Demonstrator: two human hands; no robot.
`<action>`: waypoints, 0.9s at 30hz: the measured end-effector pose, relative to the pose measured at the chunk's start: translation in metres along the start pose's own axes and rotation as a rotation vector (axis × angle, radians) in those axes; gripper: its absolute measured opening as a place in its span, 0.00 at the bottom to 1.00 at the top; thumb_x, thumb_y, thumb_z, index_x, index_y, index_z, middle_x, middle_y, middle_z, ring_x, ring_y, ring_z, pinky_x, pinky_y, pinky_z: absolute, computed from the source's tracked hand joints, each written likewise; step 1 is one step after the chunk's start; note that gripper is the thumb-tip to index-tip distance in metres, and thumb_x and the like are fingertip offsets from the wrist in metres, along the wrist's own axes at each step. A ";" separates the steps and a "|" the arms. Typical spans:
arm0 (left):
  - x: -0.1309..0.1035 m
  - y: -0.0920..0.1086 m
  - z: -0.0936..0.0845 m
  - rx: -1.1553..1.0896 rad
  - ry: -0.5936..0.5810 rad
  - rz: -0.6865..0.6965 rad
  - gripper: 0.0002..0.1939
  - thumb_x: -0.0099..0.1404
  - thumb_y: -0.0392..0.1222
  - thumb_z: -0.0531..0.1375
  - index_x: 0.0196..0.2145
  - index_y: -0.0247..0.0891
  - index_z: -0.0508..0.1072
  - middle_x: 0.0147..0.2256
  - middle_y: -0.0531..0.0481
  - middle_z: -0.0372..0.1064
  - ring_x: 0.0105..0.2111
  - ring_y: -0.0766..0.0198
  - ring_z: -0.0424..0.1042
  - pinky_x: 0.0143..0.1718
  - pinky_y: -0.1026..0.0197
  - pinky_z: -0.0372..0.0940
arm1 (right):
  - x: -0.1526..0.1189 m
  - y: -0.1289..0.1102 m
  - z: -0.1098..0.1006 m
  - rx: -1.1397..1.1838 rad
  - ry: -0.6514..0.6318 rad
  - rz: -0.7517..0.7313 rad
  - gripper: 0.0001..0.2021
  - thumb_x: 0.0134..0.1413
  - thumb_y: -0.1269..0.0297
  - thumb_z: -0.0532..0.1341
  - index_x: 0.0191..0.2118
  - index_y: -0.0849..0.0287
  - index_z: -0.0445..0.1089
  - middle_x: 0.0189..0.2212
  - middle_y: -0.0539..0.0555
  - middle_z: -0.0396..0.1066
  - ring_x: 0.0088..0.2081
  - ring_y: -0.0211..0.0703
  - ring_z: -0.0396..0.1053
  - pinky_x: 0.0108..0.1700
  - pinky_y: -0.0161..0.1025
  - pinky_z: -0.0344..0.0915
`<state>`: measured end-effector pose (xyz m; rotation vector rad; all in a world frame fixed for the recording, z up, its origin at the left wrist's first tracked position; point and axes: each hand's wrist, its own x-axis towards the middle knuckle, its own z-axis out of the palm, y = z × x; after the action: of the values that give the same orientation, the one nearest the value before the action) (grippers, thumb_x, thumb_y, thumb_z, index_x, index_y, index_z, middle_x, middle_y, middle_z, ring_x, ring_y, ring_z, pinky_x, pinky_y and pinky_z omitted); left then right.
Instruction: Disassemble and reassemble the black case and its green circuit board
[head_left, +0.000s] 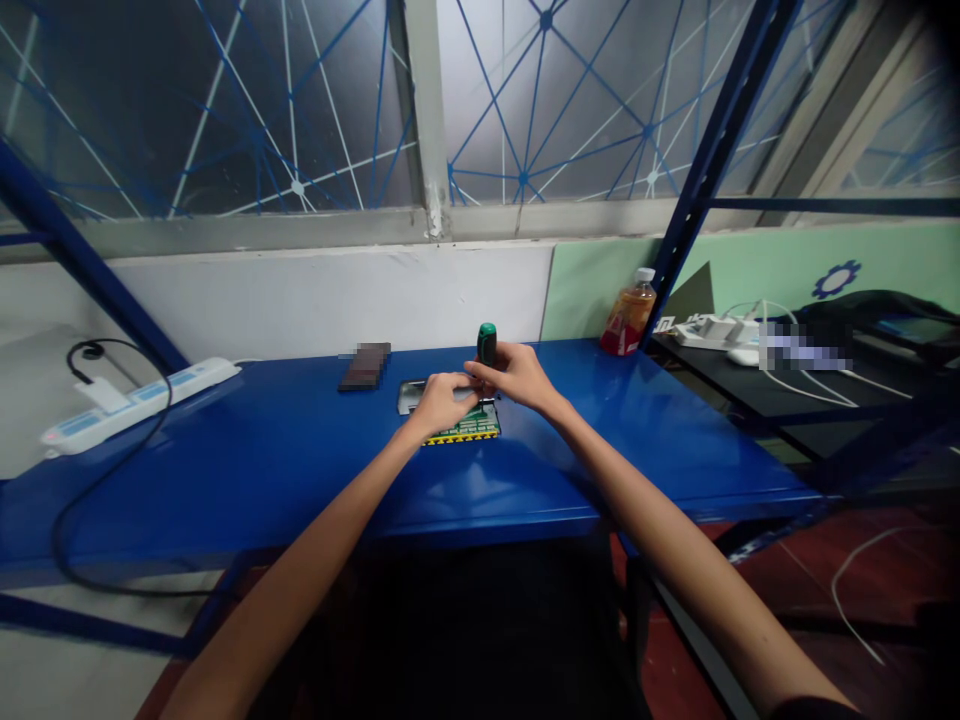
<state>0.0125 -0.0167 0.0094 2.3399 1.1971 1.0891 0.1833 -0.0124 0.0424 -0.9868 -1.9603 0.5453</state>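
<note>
My right hand point(519, 376) is closed around a screwdriver point(487, 345) with a green-and-black handle, held upright with the green end on top. Close beside it, my left hand point(444, 402) has its fingers pinched together near the screwdriver's lower end; what they grip is hidden. Under both hands lies a flat green tray point(466, 427) with rows of small pale pieces and a yellow-and-black front edge. A greyish, shiny case part point(409, 394) shows behind my left hand. The screwdriver's tip is too small and covered to make out.
On the blue table point(300, 480), a dark flat object point(365, 367) lies toward the back. A white power strip point(142, 405) with a black cable point(105, 488) is at left. At the right rear stands a drink bottle point(630, 315). Blue posts rise at both sides.
</note>
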 end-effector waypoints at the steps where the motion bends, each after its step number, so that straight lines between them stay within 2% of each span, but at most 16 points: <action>1: 0.000 -0.001 0.000 -0.003 -0.004 0.000 0.10 0.59 0.34 0.61 0.37 0.39 0.81 0.38 0.48 0.79 0.41 0.57 0.77 0.46 0.59 0.68 | 0.000 0.000 0.000 -0.001 -0.001 0.003 0.17 0.54 0.49 0.60 0.31 0.60 0.70 0.21 0.51 0.65 0.26 0.39 0.62 0.28 0.38 0.55; 14: 0.000 -0.001 0.001 0.025 0.010 -0.043 0.08 0.59 0.37 0.63 0.36 0.40 0.81 0.36 0.50 0.79 0.39 0.58 0.77 0.43 0.60 0.67 | 0.000 0.003 0.000 -0.026 0.002 0.003 0.21 0.53 0.44 0.60 0.28 0.60 0.70 0.21 0.51 0.66 0.25 0.37 0.60 0.27 0.37 0.54; 27: -0.001 0.000 0.000 0.008 -0.012 0.033 0.10 0.59 0.34 0.61 0.37 0.39 0.81 0.36 0.50 0.79 0.40 0.59 0.77 0.44 0.61 0.67 | -0.002 0.000 -0.001 -0.014 -0.022 0.027 0.21 0.53 0.44 0.59 0.28 0.61 0.70 0.20 0.51 0.66 0.25 0.37 0.62 0.28 0.36 0.53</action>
<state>0.0125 -0.0171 0.0090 2.3775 1.1645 1.0812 0.1845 -0.0136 0.0420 -1.0213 -1.9751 0.5606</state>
